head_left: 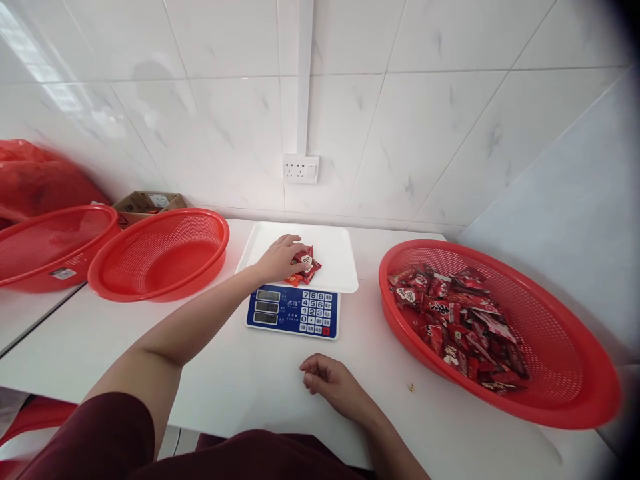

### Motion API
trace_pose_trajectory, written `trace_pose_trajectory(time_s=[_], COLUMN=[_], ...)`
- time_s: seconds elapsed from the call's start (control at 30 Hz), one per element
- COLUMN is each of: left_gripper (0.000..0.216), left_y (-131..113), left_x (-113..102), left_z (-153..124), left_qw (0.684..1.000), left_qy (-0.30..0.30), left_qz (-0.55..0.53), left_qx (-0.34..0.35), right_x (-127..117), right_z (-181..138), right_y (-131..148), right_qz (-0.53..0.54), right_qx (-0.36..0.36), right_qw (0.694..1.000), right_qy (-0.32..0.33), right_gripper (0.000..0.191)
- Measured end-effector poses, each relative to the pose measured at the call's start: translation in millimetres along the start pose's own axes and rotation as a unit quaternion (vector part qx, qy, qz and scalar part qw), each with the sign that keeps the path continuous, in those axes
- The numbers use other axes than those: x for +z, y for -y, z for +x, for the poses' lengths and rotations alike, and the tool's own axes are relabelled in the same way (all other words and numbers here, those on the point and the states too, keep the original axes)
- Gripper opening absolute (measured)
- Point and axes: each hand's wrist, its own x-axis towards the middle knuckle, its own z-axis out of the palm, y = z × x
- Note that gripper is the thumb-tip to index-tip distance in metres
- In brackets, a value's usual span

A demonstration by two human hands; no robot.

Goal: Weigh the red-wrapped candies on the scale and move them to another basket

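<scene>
The white surface (220, 380) stretched along the tiled wall (450, 127). At its right end stood a red perforated basket (555, 353); a smaller red basket (165, 261) stood left of the blue digital scale (294, 319) with its white tray (337, 257). Of the hands, the right hand (334, 385) was half open and visibly unladen near the scale; the left hand (279, 257) curved partly open over red snack packets (314, 270) on the tray, touching them, its grip unclear. More wrapped packets (450, 327) lay heaped in the right-hand basket.
</scene>
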Motion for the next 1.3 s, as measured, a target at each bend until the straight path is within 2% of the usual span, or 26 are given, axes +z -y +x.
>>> trace_pose_trajectory(time_s=[0.1, 0.27, 0.4, 0.7, 0.83, 0.93, 1.07, 1.3], left_gripper=[0.033, 0.031, 0.032, 0.031, 0.031, 0.036, 0.037, 0.029], left_y=[6.5, 21.9, 25.1, 42.8, 48.1, 45.5, 39.2, 35.7], left_x=[-2.2, -0.7, 0.3, -16.0, -25.8, -30.3, -27.9, -14.0], left_z=[4.6, 12.5, 12.8, -4.5, -18.6, -28.5, -35.5, -29.2], left_qw=[1.0, 0.997, 0.995, 0.989, 0.988, 0.988, 0.989, 0.993], left_qy=[0.0, -0.004, -0.015, -0.034, -0.022, 0.017, 0.066, 0.028], left_qz=[-0.019, -0.033, -0.042, -0.057, -0.063, -0.077, -0.097, -0.071], left_qx=[-0.018, -0.063, -0.091, -0.128, -0.141, -0.135, -0.09, -0.09], right_x=[-1.3, -0.9, 0.1, 1.1, 2.5, 3.0, 3.0, 2.0], right_z=[1.2, 1.6, 1.5, 1.6, 0.9, 0.6, 0.8, 1.5], right_y=[-4.9, -5.5, -2.7, -1.0, 1.4, 3.7, 5.8, 3.7], right_qz=[-0.003, 0.001, 0.009, 0.013, 0.017, 0.017, 0.017, 0.02], right_qx=[0.007, 0.008, 0.011, 0.01, 0.011, 0.014, 0.017, 0.013], right_qw=[1.0, 1.0, 1.0, 1.0, 1.0, 1.0, 1.0, 1.0], right_qy=[0.005, 0.005, -0.001, -0.009, -0.015, -0.016, -0.015, -0.018], right_gripper=[0.013, 0.016, 0.017, 0.02, 0.021, 0.023, 0.025, 0.022])
